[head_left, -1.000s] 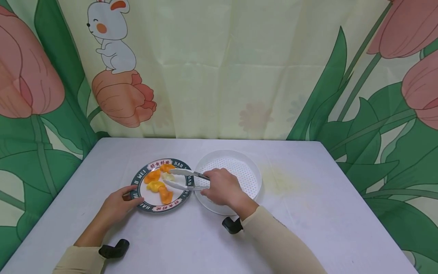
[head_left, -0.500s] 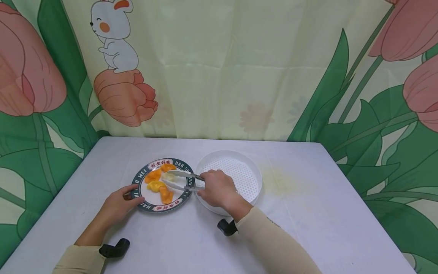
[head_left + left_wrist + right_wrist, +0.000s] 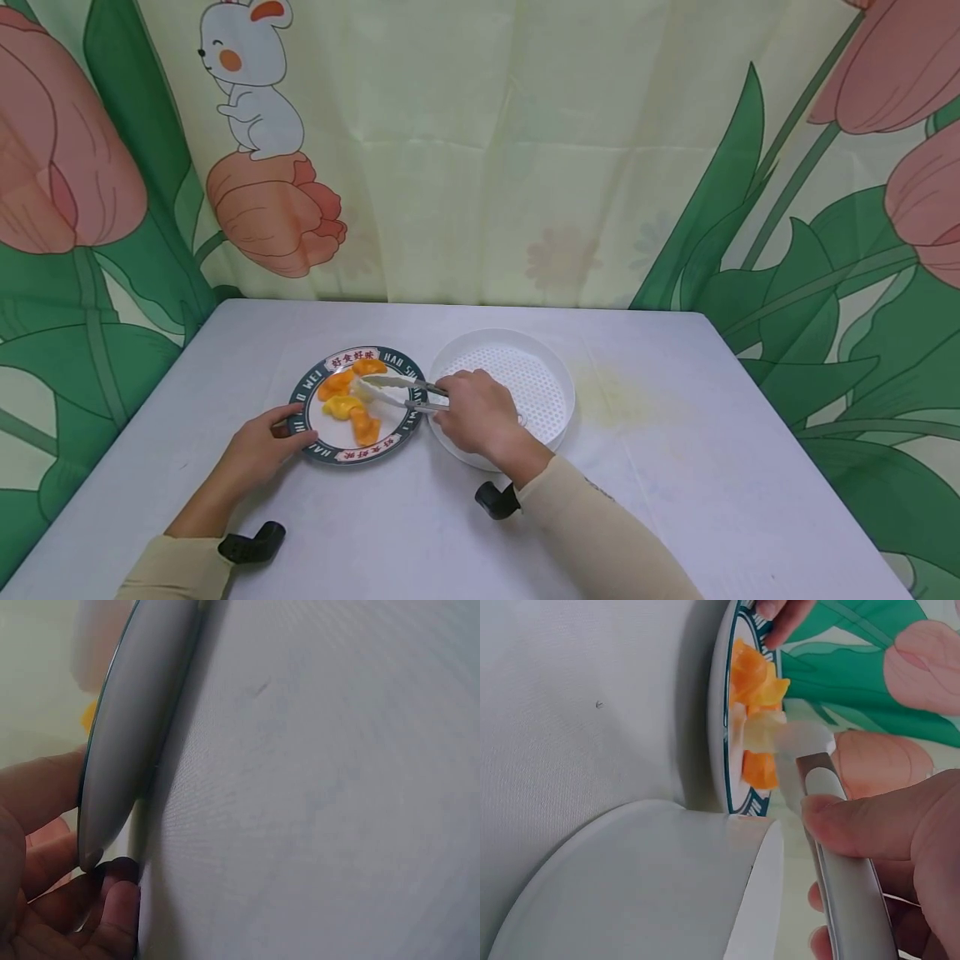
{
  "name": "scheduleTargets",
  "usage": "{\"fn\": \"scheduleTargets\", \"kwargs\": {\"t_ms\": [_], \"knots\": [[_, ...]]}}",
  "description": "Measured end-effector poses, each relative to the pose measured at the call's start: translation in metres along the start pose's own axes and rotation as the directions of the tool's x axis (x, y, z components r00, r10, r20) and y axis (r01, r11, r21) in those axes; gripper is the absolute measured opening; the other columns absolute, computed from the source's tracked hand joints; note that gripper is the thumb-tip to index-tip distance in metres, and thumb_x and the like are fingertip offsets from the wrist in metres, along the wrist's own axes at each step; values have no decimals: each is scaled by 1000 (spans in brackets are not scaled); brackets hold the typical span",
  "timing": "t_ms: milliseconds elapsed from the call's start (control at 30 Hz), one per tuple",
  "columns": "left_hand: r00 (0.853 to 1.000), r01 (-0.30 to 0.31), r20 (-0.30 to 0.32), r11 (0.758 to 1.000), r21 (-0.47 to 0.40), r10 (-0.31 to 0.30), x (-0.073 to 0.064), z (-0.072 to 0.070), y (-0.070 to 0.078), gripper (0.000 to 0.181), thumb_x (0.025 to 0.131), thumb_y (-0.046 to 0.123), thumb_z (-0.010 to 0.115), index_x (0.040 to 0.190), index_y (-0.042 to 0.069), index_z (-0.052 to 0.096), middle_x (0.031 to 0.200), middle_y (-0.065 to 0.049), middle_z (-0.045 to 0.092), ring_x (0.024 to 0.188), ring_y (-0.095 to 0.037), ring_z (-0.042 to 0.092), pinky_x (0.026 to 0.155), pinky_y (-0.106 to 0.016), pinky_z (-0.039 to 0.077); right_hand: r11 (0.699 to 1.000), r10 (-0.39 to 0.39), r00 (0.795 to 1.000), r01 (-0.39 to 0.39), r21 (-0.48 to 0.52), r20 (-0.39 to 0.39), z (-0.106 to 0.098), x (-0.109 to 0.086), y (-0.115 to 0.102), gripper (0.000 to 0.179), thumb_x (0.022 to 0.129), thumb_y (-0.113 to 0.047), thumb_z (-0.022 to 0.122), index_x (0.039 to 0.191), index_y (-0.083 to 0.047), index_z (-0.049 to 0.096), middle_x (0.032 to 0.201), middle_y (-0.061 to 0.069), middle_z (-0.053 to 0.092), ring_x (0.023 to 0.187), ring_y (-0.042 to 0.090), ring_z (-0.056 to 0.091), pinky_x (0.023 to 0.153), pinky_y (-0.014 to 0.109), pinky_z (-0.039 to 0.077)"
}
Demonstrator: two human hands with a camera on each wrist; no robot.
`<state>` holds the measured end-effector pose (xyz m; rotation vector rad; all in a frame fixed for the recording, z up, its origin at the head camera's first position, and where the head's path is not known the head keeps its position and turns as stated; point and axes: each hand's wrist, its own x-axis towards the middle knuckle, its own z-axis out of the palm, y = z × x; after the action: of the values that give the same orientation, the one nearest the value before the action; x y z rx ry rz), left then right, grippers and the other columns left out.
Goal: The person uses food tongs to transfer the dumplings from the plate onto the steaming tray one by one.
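Note:
In the head view, a round plate [image 3: 407,365] with a dark patterned rim lies on the table. My left hand [image 3: 258,450] pinches its left edge, thumb on top and fingers at the underside, as the left wrist view shows. Several orange and yellow soft-looking pieces [image 3: 365,427] lie on the plate; their kind is unclear. With my right hand [image 3: 480,415] I hold metal tongs [image 3: 847,885] with pale tips. Those tips are narrowed around a pale, whitish piece [image 3: 760,733] over the plate. The tips partly hide it, and I cannot tell whether it touches the plate.
Right of the plate stands a round white tray [image 3: 542,379] with a perforated bottom, partly under my right hand and forearm. A white cloth covers the table [image 3: 390,533]. Behind it hangs a printed curtain [image 3: 480,183] with tulips and a rabbit.
My right hand and the tongs have shifted slightly left over the plate. The tong tips have drawn closer together around the pale piece. My left hand keeps its hold on the plate edge.

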<state>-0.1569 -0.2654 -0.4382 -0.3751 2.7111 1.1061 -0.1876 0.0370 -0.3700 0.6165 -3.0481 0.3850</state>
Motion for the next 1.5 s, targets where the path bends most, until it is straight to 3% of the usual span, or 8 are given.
{"fn": "scheduleTargets", "kwargs": {"t_ms": [433,867,1167,1500], "knots": [[1000,6,5,1000,-3,-6,-1,0,1,81,92,43,71,151,-2,37,139,-35,45,125,-48,43,104,-61,39,993,-2,996,12,118,-85,-6,-17,18,33,88,-27,76,119,-18,73,104,-2,70,91,18,57,64,31,48],[1000,6,-1,1000,-5,-6,1,1,-1,81,93,42,71,151,-1,37,139,-35,44,124,-47,44,104,-60,41,985,76,980,-45,166,-186,-28,-31,53,44,86,-30,79,126,-14,70,118,4,69,98,24,61,75,39,52],[1000,17,-11,1000,-10,-18,0,1,1,80,93,40,71,151,-2,37,138,-35,45,124,-47,44,103,-59,42,975,173,967,-142,170,-186,-40,-37,84,48,87,-29,77,130,-11,67,119,9,68,98,27,61,73,42,52],[1000,20,-10,1000,-8,-20,-1,2,1,79,93,40,71,151,-2,37,139,-35,44,126,-48,42,104,-59,41,965,233,959,-207,160,-164,-40,-46,118,47,88,-27,73,131,-8,66,120,13,68,98,31,61,72,44,50]]}}
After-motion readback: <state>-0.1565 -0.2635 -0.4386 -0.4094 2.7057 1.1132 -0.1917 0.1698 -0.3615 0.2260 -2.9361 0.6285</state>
